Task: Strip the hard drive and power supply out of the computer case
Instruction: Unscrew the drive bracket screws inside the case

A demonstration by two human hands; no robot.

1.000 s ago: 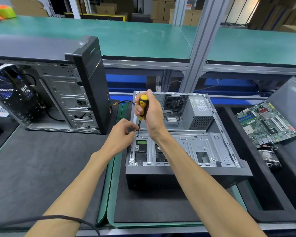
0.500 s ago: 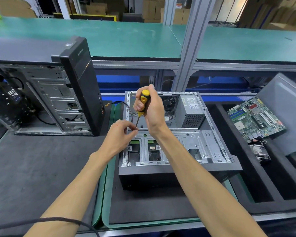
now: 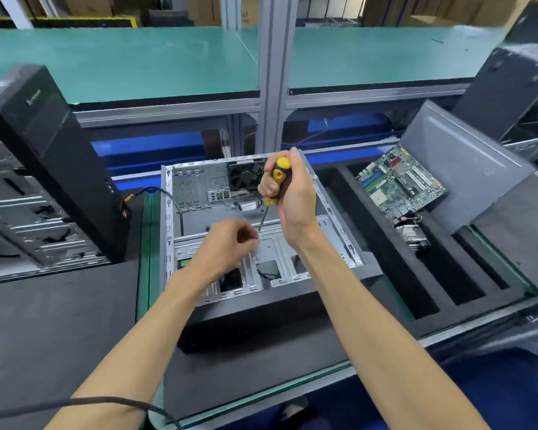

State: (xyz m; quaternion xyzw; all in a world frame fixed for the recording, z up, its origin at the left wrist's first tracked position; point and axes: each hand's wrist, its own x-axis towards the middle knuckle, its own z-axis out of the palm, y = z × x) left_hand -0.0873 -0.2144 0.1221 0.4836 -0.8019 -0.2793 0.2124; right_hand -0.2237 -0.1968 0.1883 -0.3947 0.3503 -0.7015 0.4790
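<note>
While my right hand (image 3: 292, 193) wraps the yellow-and-black screwdriver (image 3: 275, 184) by its handle, the tip angles down to the drive cage (image 3: 271, 252). Just left of the tip, my left hand (image 3: 230, 243) curls, fingertips pinched near the shaft; whether they hold anything I cannot tell. Around both lies the open computer case (image 3: 339, 231), and well to the right a circuit board (image 3: 399, 183).
</note>
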